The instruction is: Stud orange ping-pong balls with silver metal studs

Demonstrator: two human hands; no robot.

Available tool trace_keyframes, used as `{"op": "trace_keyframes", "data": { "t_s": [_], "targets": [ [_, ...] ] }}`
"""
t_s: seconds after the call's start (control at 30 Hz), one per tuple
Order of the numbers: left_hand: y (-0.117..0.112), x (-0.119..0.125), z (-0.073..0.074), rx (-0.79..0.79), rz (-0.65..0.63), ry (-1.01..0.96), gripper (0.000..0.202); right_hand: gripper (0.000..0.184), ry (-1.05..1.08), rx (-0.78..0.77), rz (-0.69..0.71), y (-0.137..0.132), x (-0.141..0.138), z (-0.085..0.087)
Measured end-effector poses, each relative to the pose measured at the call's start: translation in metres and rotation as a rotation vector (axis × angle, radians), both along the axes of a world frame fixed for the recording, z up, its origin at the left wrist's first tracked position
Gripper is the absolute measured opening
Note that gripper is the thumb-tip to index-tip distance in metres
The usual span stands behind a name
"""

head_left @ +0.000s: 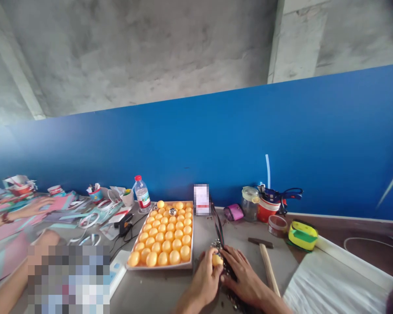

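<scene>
My left hand (205, 275) is closed around a small yellow-orange ball (217, 260), which looks like a table tennis ball. Close beside it on the right, my right hand (240, 274) holds a dark strap (228, 271) with shiny metal pieces along it, between thumb and fingers. Part of the strap is hidden under both hands. Beyond my fingertips lies a cluster of small shiny metal pieces (216, 244), and a dark striped band (218, 224) runs from it toward the blue partition. A hammer (267, 264) with a wooden handle rests right of my right hand.
Left of my hands stands a tray (192, 244) of orange balls. A bottle (142, 194), a pink pouch (233, 212), a clear jar (249, 204), a red tub (267, 211) and a yellow-green roll (303, 235) line the back. A co-worker's arms (26, 213) reach in at left.
</scene>
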State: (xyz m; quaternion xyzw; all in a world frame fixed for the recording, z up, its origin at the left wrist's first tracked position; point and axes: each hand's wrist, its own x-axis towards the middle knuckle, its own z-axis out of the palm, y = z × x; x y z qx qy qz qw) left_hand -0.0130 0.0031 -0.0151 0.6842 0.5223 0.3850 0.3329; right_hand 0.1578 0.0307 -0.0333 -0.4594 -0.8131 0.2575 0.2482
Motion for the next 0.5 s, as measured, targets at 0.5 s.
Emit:
{"op": "trace_keyframes", "data": {
  "t_s": [0.5],
  "targets": [
    [-0.0032, 0.0002, -0.0019, 0.068, 0.034, -0.018, 0.035, 0.029, 0.045, 0.065, -0.020, -0.0051, -0.0006, 0.0056]
  ]
}}
